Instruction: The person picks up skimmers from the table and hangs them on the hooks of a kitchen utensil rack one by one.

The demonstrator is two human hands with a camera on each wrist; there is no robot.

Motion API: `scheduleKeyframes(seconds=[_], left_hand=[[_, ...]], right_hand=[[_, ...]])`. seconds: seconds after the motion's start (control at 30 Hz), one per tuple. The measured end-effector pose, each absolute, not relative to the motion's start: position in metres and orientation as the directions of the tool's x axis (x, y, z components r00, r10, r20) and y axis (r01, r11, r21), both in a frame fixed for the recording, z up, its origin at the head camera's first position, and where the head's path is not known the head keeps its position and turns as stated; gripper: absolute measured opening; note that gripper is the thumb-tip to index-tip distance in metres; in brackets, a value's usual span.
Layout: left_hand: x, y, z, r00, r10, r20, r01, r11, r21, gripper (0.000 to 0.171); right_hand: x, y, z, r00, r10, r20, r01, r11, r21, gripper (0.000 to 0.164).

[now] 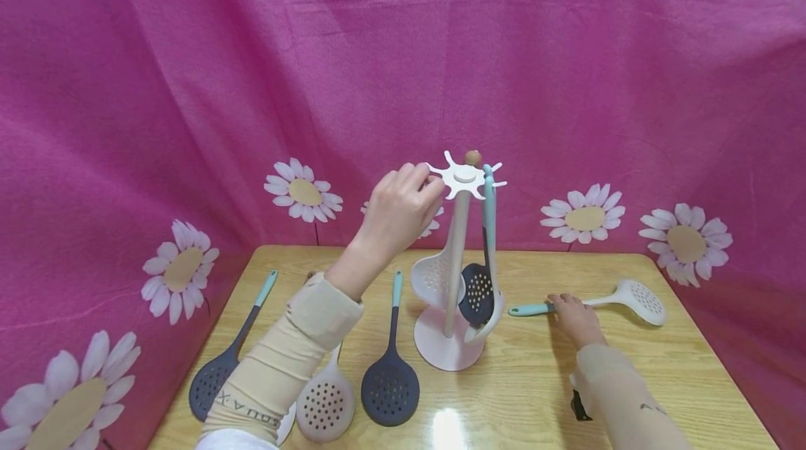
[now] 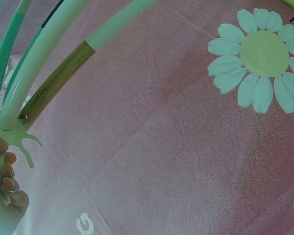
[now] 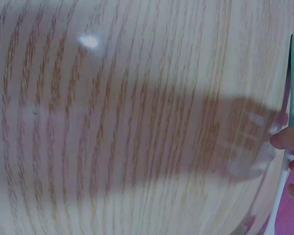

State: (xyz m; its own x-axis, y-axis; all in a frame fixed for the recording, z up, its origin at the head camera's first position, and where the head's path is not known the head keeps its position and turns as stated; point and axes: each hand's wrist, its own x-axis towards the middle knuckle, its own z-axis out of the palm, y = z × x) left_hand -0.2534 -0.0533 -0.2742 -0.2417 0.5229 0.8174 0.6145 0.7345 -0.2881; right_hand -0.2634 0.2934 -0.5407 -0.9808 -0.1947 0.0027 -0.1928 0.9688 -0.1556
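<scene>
A white utensil rack (image 1: 462, 219) with a round base and hooked top stands mid-table. My left hand (image 1: 403, 205) pinches one of its top prongs; in the left wrist view the fingers (image 2: 9, 183) bend around that prong. Several utensils hang on the rack, among them a dark slotted spoon (image 1: 476, 292) and a white perforated one (image 1: 431, 276). To the right, a white skimmer (image 1: 639, 301) with a teal-ended handle lies on the table. My right hand (image 1: 576, 320) grips the skimmer by its handle, thumb on the near side in the right wrist view.
On the table's left lie a dark skimmer (image 1: 392, 387), a pale skimmer (image 1: 325, 404) and another dark one (image 1: 214, 380). My left forearm partly covers these last two. A pink cloth (image 1: 535, 86) with daisies hangs behind the wooden table (image 1: 516, 394).
</scene>
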Motion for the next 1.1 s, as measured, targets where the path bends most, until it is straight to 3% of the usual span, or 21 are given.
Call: scheduleKeyframes(seconds=[1.1], left_hand=[[-0.2536,-0.0533,-0.275,-0.238,0.516,0.823,0.621,0.732,-0.28,0.005]], right_hand=[[-0.2595,0.2902,-0.5504,-0.981,-0.181,0.066,-0.189,0.974,-0.126,0.009]])
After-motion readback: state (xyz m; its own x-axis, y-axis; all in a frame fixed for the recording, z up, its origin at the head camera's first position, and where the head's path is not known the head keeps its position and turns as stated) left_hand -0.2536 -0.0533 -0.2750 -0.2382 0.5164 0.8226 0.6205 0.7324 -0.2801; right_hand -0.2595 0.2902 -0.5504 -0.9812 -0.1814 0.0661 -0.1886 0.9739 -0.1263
